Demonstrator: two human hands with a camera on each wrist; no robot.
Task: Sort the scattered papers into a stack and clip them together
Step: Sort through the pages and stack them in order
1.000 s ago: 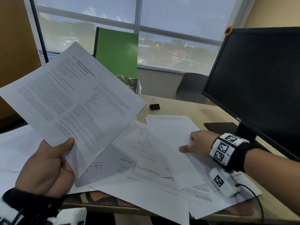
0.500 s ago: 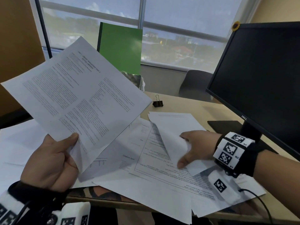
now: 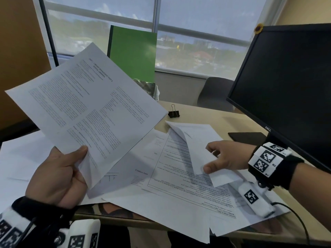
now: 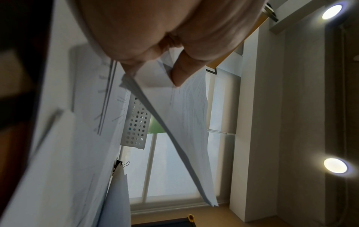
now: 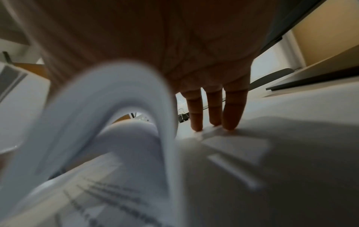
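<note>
The left hand grips the gathered sheets above the tabletop's left edge, thumb on top. Loose papers cover the tabletop's near edge, not yet collected. The right hand pinches one curled sheet, lifting it. The binder clip sits untouched toward the far edge. Judged progress: stacking partly done; clipping remains.

Your left hand is raised, thumb pinching printed sheets; your right hand reaches low, lifting a sheet's edge.
</note>
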